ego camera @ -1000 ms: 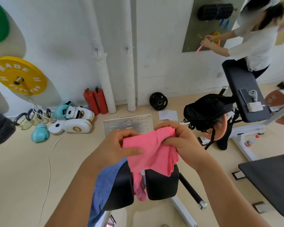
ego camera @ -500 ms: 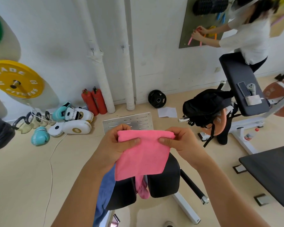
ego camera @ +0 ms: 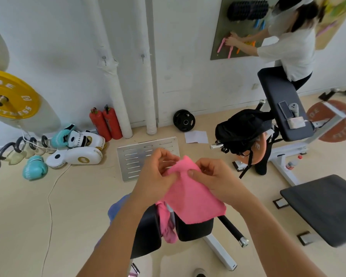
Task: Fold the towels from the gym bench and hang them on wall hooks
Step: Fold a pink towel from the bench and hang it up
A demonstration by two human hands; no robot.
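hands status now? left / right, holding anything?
Left hand: closed, pinching the top edge of the pink towel.
Right hand: closed, pinching the same towel's top edge.

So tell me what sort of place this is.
Most likely a gym: a yellow weight plate hangs on the wall, padded benches stand about, and boxing gloves lie on the floor.

Two red extinguishers stand against the wall beside two white pipes. Teal gloves and white pads lie on the floor at left, near a row of kettlebells. A yellow plate hangs on the wall. A slotted metal panel lies flat on the floor. A black backpack hangs off a barbell end.
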